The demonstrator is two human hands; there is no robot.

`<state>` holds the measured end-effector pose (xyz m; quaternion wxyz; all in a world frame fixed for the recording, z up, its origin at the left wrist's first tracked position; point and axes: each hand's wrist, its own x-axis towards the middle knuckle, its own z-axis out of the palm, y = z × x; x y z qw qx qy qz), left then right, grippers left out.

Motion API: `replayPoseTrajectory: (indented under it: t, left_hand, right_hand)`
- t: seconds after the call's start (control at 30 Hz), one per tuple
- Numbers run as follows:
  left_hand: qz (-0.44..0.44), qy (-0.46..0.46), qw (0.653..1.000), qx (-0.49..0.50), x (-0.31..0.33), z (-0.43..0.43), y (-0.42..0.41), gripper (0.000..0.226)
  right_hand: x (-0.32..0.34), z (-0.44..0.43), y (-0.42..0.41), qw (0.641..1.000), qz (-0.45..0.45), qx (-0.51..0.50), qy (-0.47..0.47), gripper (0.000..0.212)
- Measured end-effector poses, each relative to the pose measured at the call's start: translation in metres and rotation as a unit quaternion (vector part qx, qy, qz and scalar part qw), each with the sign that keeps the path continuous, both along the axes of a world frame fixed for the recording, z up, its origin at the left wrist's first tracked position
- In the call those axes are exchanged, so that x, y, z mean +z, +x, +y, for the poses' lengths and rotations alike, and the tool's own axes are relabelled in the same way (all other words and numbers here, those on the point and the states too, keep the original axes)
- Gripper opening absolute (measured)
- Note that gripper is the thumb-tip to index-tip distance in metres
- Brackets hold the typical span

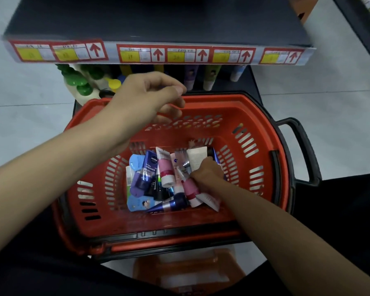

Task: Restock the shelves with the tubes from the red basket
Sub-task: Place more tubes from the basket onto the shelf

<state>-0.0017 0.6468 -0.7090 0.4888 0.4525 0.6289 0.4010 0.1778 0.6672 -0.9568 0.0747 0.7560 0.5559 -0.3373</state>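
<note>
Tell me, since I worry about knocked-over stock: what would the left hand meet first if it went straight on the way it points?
Probably the purple tube standing on the lower shelf, just past the left hand; depth is unclear.

Both forearms are bare to the elbow, left hand [145, 97] and right hand [205, 169] ungloved, ringless; dark black clothing covers the lap.
</note>
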Motion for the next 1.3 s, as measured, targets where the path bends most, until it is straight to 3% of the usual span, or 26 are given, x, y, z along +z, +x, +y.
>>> replayPoseTrajectory:
  t: [0.13,0.33,0.43,0.5,0.6,0.73,0.83,0.9,1.0,1.07,1.3]
  left_hand:
    - [-0.005,-0.021,1.0,-0.002,-0.006,0.001,-0.002,0.015]
    - [-0.023,-0.037,0.999,0.001,-0.01,0.003,-0.002,0.015]
    - [-0.034,-0.046,0.998,0.009,-0.011,0.003,-0.002,0.014]
    - [-0.041,-0.051,0.998,0.018,-0.011,0.004,-0.002,0.015]
    - [-0.047,-0.05,0.997,0.038,-0.01,0.005,-0.003,0.016]
    - [-0.066,-0.044,0.995,0.066,-0.011,0.007,-0.007,0.016]
    - [-0.091,-0.048,0.992,0.079,-0.011,0.006,-0.007,0.016]
    - [-0.11,-0.048,0.99,0.075,-0.012,0.003,-0.004,0.016]
    - [-0.131,-0.048,0.989,0.054,-0.014,-0.003,0.005,0.018]
    - [-0.157,-0.042,0.986,0.03,-0.015,-0.005,0.013,0.019]
    - [-0.205,-0.01,0.978,-0.023,-0.007,-0.005,0.024,0.028]
  right_hand:
    - [0.007,0.005,0.005,0.998,0.032,0.057,0.013,0.082]
    - [0.041,0.013,0.013,0.982,0.153,0.102,0.043,0.072]
    - [0.061,0.02,0.017,0.978,0.191,0.084,0.024,0.077]
    - [0.084,0.023,0.019,0.969,0.242,0.046,-0.019,0.065]
    - [0.13,0.02,0.021,0.931,0.357,-0.027,-0.074,0.055]
    - [0.195,0.015,0.033,0.809,0.556,-0.106,-0.159,0.055]
    - [0.233,0.012,0.04,0.727,0.653,-0.128,-0.168,0.059]
    - [0.242,0.012,0.039,0.691,0.693,-0.138,-0.153,0.064]
    - [0.243,0.019,0.027,0.662,0.722,-0.157,-0.127,0.068]
    - [0.244,0.023,0.02,0.65,0.734,-0.16,-0.116,0.059]
    - [0.249,0.031,0.019,0.667,0.726,-0.155,-0.054,0.041]
